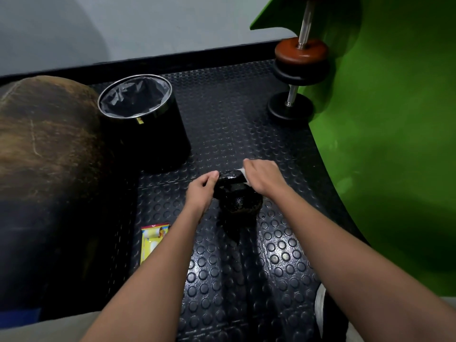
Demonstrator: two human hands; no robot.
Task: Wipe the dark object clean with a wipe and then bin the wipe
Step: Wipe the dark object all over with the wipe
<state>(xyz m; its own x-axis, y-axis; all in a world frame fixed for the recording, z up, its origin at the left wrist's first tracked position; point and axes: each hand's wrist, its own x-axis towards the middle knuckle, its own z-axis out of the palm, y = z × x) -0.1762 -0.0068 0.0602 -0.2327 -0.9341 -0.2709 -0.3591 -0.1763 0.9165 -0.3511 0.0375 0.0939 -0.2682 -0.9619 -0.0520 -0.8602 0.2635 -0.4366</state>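
Head view — your left hand (200, 191) grips the kettlebell (238, 197) handle, your right hand (262, 176) pinches the wipe (243, 172) — rub firmly along it.

I am in a small gym or workout room, crouched over a black rubber floor (222, 114) studded with raised round dots, the kind of matting laid under weights. At the floor's far right corner a dumbbell (294, 77) stands on end against a bright green wall (394, 119), its steel bar carrying black plates and one reddish-brown plate. A black kettlebell (238, 199) sits on the mat in front of me, and a large brown leathery ball (42, 144) bulks along the left edge beside a lined black bin (145, 122).
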